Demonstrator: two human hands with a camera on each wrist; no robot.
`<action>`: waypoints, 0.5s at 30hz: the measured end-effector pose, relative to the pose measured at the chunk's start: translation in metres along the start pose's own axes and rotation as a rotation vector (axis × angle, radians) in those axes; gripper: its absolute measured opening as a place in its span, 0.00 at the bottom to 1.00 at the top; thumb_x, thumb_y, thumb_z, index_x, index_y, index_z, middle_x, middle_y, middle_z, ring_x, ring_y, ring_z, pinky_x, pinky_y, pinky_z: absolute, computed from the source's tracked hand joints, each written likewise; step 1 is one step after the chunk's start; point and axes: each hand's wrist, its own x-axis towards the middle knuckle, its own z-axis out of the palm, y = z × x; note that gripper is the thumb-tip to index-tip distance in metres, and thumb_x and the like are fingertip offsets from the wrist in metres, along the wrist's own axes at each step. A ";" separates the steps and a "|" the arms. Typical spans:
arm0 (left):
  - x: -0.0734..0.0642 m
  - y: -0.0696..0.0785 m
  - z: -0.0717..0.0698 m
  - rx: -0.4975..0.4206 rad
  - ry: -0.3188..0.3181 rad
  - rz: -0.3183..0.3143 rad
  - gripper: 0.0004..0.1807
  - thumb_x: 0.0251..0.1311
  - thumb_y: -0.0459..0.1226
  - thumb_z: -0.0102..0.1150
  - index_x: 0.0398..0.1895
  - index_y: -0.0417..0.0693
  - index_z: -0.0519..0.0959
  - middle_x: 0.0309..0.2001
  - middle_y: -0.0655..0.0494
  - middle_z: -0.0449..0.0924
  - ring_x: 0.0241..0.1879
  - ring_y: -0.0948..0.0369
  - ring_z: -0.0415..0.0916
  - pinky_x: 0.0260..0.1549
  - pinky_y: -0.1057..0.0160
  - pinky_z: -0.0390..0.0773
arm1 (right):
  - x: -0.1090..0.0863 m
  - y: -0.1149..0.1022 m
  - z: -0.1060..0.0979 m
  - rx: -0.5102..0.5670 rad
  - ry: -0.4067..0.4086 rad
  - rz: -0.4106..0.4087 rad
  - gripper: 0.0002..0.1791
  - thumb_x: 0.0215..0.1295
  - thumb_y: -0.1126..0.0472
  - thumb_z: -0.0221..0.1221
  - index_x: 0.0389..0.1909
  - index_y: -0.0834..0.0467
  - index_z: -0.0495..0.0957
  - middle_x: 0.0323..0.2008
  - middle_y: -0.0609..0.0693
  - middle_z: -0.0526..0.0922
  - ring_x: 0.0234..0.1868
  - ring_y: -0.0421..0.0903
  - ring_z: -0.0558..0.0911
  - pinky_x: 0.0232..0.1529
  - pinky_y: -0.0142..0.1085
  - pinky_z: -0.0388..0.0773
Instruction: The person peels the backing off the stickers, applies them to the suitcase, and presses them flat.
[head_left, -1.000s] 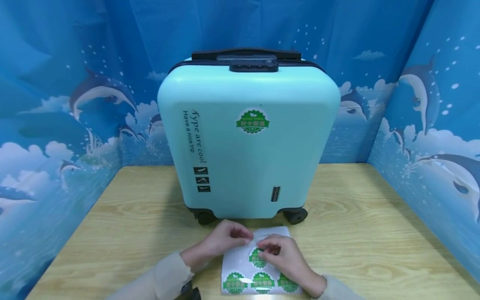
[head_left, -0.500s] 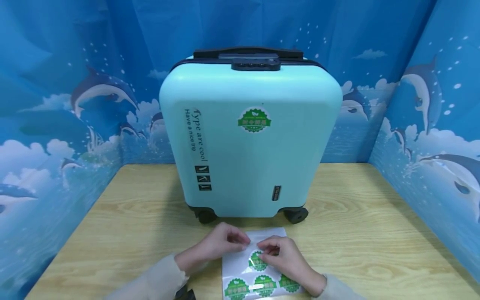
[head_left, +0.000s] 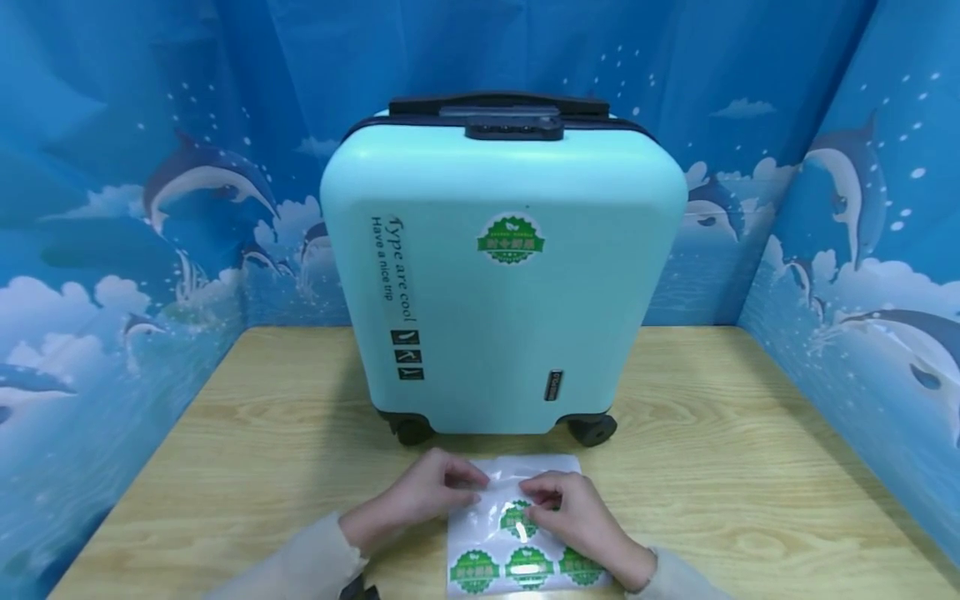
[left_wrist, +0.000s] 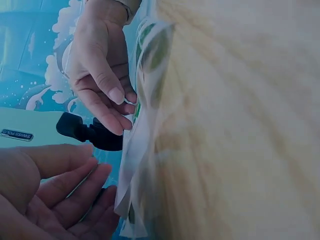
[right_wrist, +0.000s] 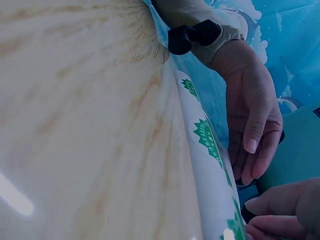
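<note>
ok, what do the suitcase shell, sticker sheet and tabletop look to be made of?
Suitcase shell: likely hard plastic, smooth satin finish; soft highlight along the top curve.
Sticker sheet: glossy film or coated paper; sharp glare patches, thin edge, can't tell which.
Tabletop: wood or wood-look laminate; pale grain shows, but the look leaves it open.

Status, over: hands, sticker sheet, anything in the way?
Left hand at upper left of sticker sheet. Right hand beside upper sticker, partly covering lower-right sticker. Suitcase upright behind, apparently not in the way.
</note>
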 end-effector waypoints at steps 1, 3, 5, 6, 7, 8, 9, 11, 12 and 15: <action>-0.001 0.000 0.000 0.006 0.012 0.003 0.12 0.48 0.30 0.66 0.39 0.44 0.83 0.40 0.53 0.83 0.37 0.61 0.77 0.37 0.64 0.78 | 0.000 0.000 -0.001 -0.004 0.004 0.005 0.15 0.52 0.67 0.65 0.42 0.67 0.81 0.40 0.58 0.84 0.33 0.39 0.81 0.35 0.27 0.79; -0.003 0.000 -0.001 0.020 0.032 0.010 0.13 0.49 0.31 0.66 0.40 0.44 0.83 0.42 0.52 0.83 0.38 0.61 0.76 0.37 0.64 0.78 | -0.001 -0.001 -0.002 -0.006 0.013 0.014 0.15 0.52 0.67 0.65 0.42 0.67 0.81 0.40 0.58 0.84 0.34 0.40 0.82 0.36 0.27 0.79; -0.004 -0.001 -0.001 0.031 0.044 0.021 0.15 0.49 0.31 0.65 0.43 0.43 0.82 0.45 0.49 0.82 0.40 0.58 0.77 0.38 0.63 0.79 | -0.001 -0.001 -0.002 -0.002 0.019 0.024 0.15 0.52 0.67 0.65 0.42 0.67 0.81 0.41 0.59 0.84 0.35 0.42 0.82 0.36 0.26 0.79; -0.004 -0.002 -0.001 0.038 0.047 0.031 0.16 0.50 0.31 0.65 0.45 0.42 0.82 0.47 0.47 0.82 0.43 0.56 0.77 0.40 0.61 0.80 | -0.002 -0.001 -0.003 0.001 0.020 0.029 0.15 0.53 0.66 0.64 0.43 0.67 0.81 0.41 0.59 0.83 0.36 0.43 0.82 0.37 0.26 0.79; -0.004 -0.003 -0.001 0.041 0.047 0.038 0.17 0.51 0.31 0.64 0.47 0.41 0.81 0.49 0.46 0.81 0.46 0.53 0.77 0.43 0.59 0.79 | -0.002 -0.002 -0.003 0.006 0.022 0.033 0.15 0.53 0.66 0.64 0.43 0.67 0.81 0.42 0.60 0.83 0.36 0.44 0.83 0.37 0.26 0.79; -0.004 -0.004 -0.001 0.043 0.047 0.044 0.18 0.52 0.31 0.63 0.49 0.40 0.79 0.52 0.45 0.79 0.49 0.51 0.76 0.46 0.56 0.79 | -0.003 -0.002 -0.003 0.011 0.023 0.037 0.15 0.53 0.66 0.64 0.43 0.67 0.81 0.42 0.60 0.83 0.37 0.45 0.83 0.37 0.25 0.79; -0.004 -0.005 0.000 0.047 0.048 0.050 0.19 0.53 0.32 0.62 0.51 0.39 0.78 0.54 0.44 0.77 0.53 0.49 0.75 0.50 0.53 0.77 | -0.003 -0.002 -0.003 0.014 0.024 0.042 0.15 0.54 0.66 0.64 0.43 0.67 0.81 0.43 0.60 0.83 0.38 0.47 0.83 0.38 0.25 0.79; -0.002 -0.008 0.001 0.057 0.046 0.062 0.22 0.54 0.31 0.61 0.54 0.37 0.75 0.59 0.43 0.73 0.60 0.46 0.69 0.57 0.49 0.70 | -0.004 -0.002 -0.002 0.022 0.024 0.051 0.16 0.54 0.65 0.64 0.44 0.67 0.81 0.43 0.61 0.83 0.39 0.49 0.83 0.39 0.25 0.79; -0.001 -0.010 0.001 0.058 0.042 0.063 0.23 0.55 0.31 0.60 0.56 0.36 0.74 0.61 0.43 0.71 0.61 0.45 0.67 0.59 0.48 0.68 | -0.005 -0.002 -0.002 0.028 0.023 0.056 0.16 0.55 0.65 0.63 0.44 0.67 0.81 0.44 0.61 0.83 0.40 0.49 0.83 0.39 0.26 0.79; 0.001 -0.014 0.004 0.057 0.037 0.075 0.26 0.55 0.31 0.59 0.59 0.34 0.71 0.64 0.41 0.66 0.63 0.44 0.64 0.60 0.48 0.66 | -0.006 -0.002 -0.002 0.046 0.015 0.069 0.16 0.55 0.64 0.63 0.44 0.67 0.80 0.44 0.62 0.82 0.41 0.51 0.83 0.40 0.28 0.80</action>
